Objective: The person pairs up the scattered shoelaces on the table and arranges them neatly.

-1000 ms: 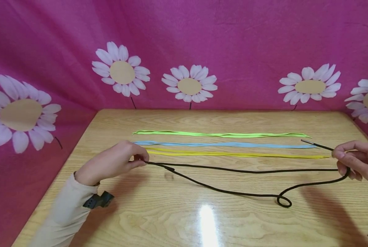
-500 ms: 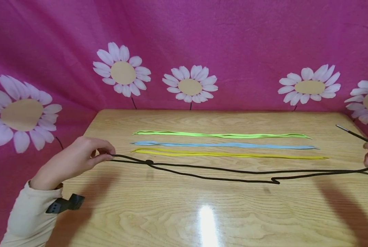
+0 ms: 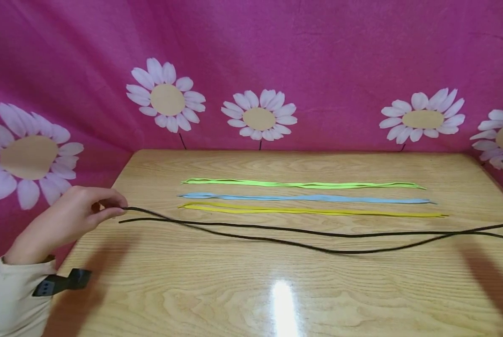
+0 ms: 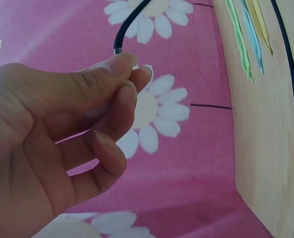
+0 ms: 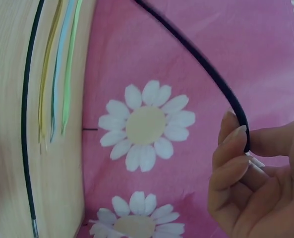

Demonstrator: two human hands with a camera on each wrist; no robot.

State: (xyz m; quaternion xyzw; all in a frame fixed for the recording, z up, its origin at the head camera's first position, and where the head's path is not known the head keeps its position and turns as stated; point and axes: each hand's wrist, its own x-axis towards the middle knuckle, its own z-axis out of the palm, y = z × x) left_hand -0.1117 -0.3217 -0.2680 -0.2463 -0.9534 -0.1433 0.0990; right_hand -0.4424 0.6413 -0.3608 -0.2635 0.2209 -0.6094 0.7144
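Observation:
A black shoelace (image 3: pixel 348 252) is stretched across the head view, sagging in the middle. My left hand (image 3: pixel 72 217) pinches its left end between thumb and fingertips, raised above the table's left side. In the right wrist view, my right hand (image 5: pixel 256 181) pinches the opposite end near its tip; the head view leaves this hand out. A second black shoelace (image 3: pixel 348 236) lies roughly straight across the table, crossing under the held one near both ends. Just behind it lie a yellow shoelace (image 3: pixel 306 212), a blue shoelace (image 3: pixel 319 197) and a green shoelace (image 3: pixel 319 186), each folded lengthwise.
The wooden table (image 3: pixel 192 290) ends at the back and sides against a pink curtain (image 3: pixel 319 47) printed with white daisies. A black wrist-camera mount (image 3: pixel 62 282) sits on the left sleeve. Light glares off the table's front middle.
Both hands have moved outward, the right one leaving the head view. The held black shoelace has lost its small loop and come apart from the second one, which now lies on the table.

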